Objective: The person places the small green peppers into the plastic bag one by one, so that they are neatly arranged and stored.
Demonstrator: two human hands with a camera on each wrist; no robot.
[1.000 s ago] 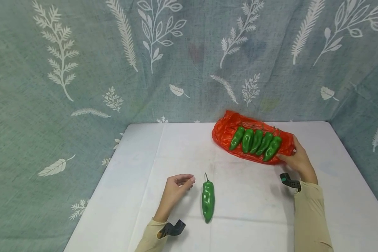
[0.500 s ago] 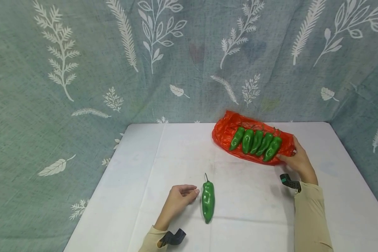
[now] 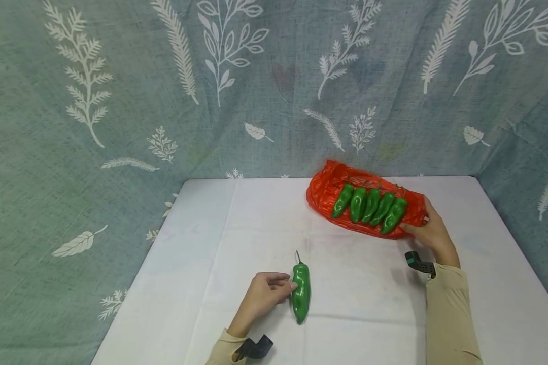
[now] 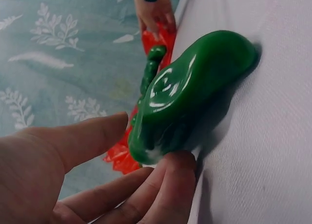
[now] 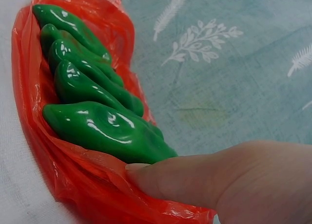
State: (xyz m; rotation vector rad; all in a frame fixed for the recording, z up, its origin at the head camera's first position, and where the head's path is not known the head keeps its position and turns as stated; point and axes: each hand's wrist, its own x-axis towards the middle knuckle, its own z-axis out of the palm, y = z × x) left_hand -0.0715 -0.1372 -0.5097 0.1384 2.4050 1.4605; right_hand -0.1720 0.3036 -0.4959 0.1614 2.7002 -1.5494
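Observation:
A single green pepper [image 3: 302,296] lies on the white table with its thin stem pointing away from me. My left hand [image 3: 264,295] is at its left side, thumb tip over the pepper's edge. In the left wrist view the thumb [image 4: 92,136] looks slightly apart from the pepper [image 4: 200,78], while a fingertip meets or nearly meets its near end. Farther back, a red plastic bag [image 3: 319,188] has several green peppers [image 3: 371,207] lying side by side on it. My right hand [image 3: 434,232] grips the bag's right end, thumb [image 5: 165,182] on the near edge; its other fingers are mostly hidden.
A white cloth covers the table [image 3: 361,284]. Behind it and along both sides hangs a grey-green curtain [image 3: 210,126] with white leaf prints, close behind the red bag.
My left hand has moved toward me and to the right, from beside the pepper's stem end to its left side. The right hand and bag stay put.

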